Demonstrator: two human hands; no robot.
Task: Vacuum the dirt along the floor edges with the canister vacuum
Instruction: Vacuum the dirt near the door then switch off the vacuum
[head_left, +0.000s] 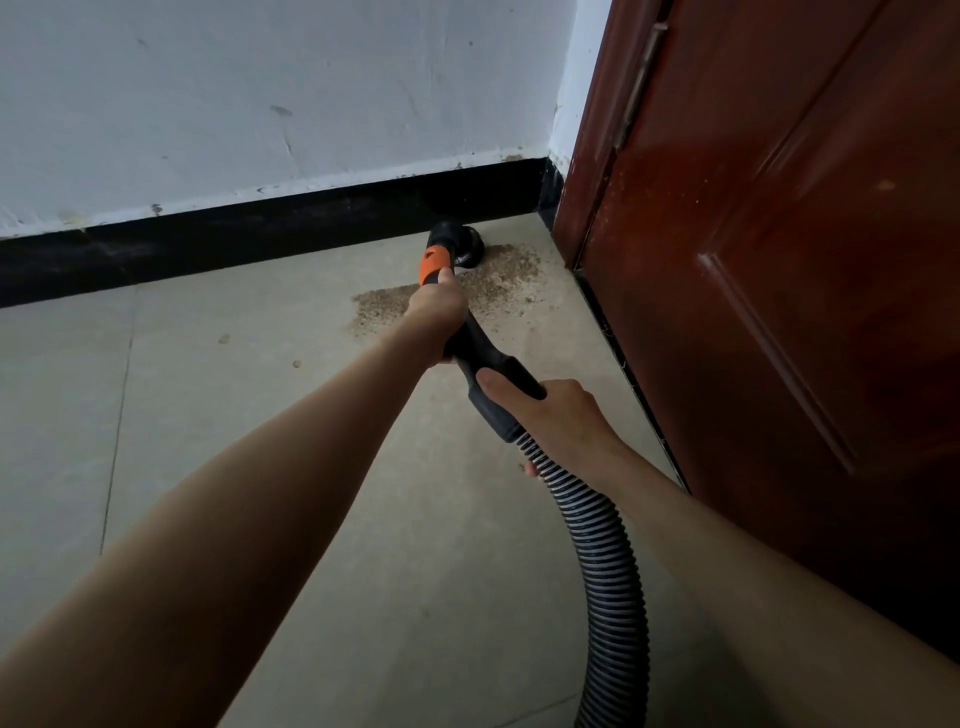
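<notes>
Black nozzle (461, 248) on brown dirt (498, 283)

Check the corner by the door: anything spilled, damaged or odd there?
Yes. A patch of brown gritty dirt lies spilled on the grey tile floor, between the black baseboard and the red-brown wooden door. The white wall is scuffed, with chipped paint above the baseboard. The black round vacuum nozzle sits at the dirt's edge.
</notes>
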